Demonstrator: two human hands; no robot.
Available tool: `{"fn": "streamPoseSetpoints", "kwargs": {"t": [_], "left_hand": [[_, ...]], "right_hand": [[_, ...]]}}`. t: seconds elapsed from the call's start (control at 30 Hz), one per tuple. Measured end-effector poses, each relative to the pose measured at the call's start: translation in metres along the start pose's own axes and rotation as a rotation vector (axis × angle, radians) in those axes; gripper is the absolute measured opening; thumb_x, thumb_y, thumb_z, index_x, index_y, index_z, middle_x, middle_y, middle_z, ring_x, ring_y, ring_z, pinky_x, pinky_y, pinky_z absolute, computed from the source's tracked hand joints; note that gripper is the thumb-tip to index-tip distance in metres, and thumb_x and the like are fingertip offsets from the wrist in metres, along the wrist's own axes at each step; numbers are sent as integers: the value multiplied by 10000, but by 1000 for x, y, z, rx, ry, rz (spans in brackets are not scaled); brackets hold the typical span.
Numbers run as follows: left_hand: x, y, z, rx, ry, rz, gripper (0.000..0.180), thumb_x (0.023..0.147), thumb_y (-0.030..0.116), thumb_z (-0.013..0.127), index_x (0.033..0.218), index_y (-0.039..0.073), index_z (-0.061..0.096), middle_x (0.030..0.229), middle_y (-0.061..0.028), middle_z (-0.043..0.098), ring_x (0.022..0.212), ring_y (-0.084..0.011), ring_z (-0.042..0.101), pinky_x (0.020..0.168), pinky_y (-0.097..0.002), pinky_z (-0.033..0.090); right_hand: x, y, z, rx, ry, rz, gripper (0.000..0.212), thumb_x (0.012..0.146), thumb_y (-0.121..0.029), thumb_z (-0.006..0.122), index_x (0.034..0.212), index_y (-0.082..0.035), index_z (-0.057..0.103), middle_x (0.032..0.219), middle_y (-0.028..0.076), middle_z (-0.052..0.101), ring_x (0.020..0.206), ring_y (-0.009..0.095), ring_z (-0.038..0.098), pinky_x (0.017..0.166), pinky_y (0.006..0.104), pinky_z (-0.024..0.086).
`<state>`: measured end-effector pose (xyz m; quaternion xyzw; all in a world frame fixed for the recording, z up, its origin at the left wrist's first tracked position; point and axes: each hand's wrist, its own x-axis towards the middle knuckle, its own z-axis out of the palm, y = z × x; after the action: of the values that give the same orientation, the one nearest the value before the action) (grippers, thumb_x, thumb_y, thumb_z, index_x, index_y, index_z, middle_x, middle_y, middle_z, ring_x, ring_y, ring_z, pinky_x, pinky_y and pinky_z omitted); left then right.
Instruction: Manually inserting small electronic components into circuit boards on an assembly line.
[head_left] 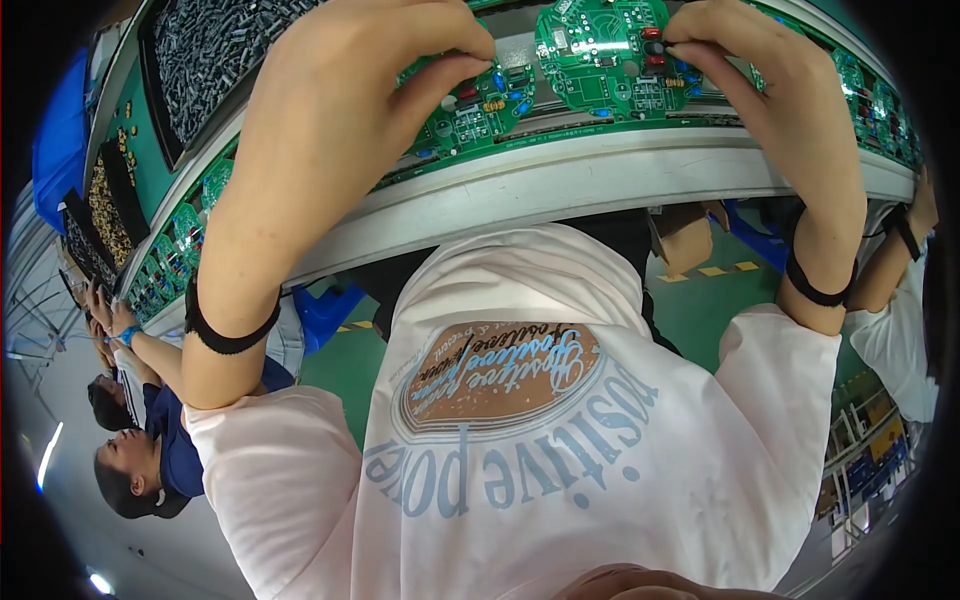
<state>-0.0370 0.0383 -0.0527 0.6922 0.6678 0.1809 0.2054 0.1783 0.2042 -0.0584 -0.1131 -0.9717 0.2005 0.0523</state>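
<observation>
Green circuit boards stand in a row on a pale metal rail. My left hand (350, 75) is closed in a pinch over the left board (470, 125); what its fingertips hold, if anything, is hidden. With thumb and finger pressed together, my right hand (770, 55) pinches a small black electronic component (655, 47) at the right-hand side of the middle board (575, 75). Red, blue and striped parts sit around that spot on the board. Both hands reach in from above the rail's near edge.
A black bin (205, 60) full of small dark cylindrical parts stands at the far left, near another tray (105, 215) of yellow and black parts. The white rail edge (600, 185) runs before me. Co-workers (150, 460) work along the line on both sides.
</observation>
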Motion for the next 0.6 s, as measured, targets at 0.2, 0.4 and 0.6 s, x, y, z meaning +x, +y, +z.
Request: {"fn": "streamPoseSetpoints", "kwargs": {"t": [0.2, 0.4, 0.6], "left_hand": [[11, 10, 4, 21, -68, -263, 143, 769, -31, 763, 893, 6, 702, 945, -106, 710, 889, -314, 668, 770, -384, 552], [8, 13, -3, 119, -29, 10, 138, 772, -18, 762, 894, 10, 706, 918, -102, 714, 878, -302, 674, 759, -381, 553], [8, 15, -1, 282, -28, 69, 118, 789, 38, 758, 895, 22, 709, 886, -82, 714, 867, -276, 681, 726, -388, 552]], "right_hand": [[2, -3, 1, -14, 2, -1, 101, 855, -17, 722, 947, -8, 680, 913, 107, 709, 789, 303, 693, 665, 377, 547], [-4, 6, 2, -32, 5, -12, 104, 850, -10, 723, 945, -11, 681, 909, 105, 710, 782, 297, 691, 660, 373, 545], [-5, 3, 2, -57, 15, -26, 107, 846, -3, 724, 943, -13, 681, 905, 104, 711, 776, 291, 690, 656, 369, 543]]}}
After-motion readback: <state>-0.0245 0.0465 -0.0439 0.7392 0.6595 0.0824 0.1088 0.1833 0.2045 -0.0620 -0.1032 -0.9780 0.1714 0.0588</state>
